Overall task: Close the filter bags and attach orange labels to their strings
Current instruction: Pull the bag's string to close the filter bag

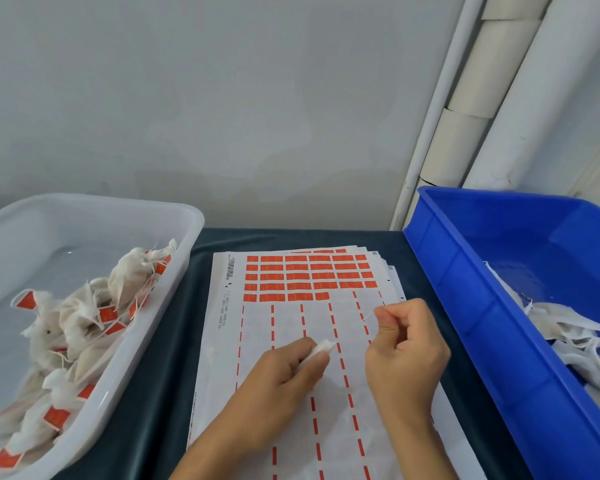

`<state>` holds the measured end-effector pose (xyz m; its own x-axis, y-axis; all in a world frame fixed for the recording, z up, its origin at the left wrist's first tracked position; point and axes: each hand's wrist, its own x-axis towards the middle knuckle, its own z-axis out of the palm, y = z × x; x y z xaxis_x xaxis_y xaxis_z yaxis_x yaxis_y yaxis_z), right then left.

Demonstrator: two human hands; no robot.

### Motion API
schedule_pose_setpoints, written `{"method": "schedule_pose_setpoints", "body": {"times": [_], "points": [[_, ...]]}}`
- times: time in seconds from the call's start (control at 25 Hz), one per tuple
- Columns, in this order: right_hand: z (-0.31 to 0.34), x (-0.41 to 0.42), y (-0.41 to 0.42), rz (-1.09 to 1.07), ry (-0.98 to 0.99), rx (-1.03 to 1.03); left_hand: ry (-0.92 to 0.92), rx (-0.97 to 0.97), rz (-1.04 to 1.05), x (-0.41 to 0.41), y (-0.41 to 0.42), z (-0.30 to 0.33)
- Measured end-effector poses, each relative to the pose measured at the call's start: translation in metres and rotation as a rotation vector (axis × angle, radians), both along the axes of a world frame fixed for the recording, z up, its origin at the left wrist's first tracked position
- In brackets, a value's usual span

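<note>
There is just one camera, and it sits on the person's head. It looks forward and down at a table pushed against a gray wall. The wall fills the top half of the frame. The table is close, in the lower half. Both hands come up from the bottom edge, very near the camera. The wide view bends things at the sides.

We see a white filter bag pinched over the label sheet; its string runs right; orange labels fill top rows.
</note>
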<state>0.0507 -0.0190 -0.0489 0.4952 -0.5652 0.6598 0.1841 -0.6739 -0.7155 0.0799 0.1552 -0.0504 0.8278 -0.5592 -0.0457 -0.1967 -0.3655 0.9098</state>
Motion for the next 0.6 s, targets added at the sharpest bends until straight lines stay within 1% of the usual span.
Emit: {"method": "schedule_pose_setpoints", "body": {"times": [0.16,0.28,0.32,0.4,0.48,0.52,0.6], "points": [[0.005,0.002,0.005,0.12,0.055,0.179,0.161,-0.144,0.056,0.0,0.008,0.005],[0.002,0.003,0.007,0.212,0.133,0.226,0.182,-0.255,0.085,0.004,0.011,0.008],[0.001,0.003,0.008,0.24,0.157,0.216,0.185,-0.323,0.102,0.004,0.011,0.009],[-0.001,0.004,0.011,0.3,0.205,0.147,0.247,-0.534,0.15,0.006,0.012,0.009],[-0.003,0.005,0.015,0.355,0.248,0.019,0.361,-0.729,0.185,0.008,0.013,0.008],[-0.005,0.005,0.018,0.381,0.26,-0.065,0.399,-0.771,0.192,0.009,0.014,0.007],[-0.007,0.005,0.022,0.443,0.268,-0.22,0.373,-0.742,0.213,0.008,0.011,0.005]]}}
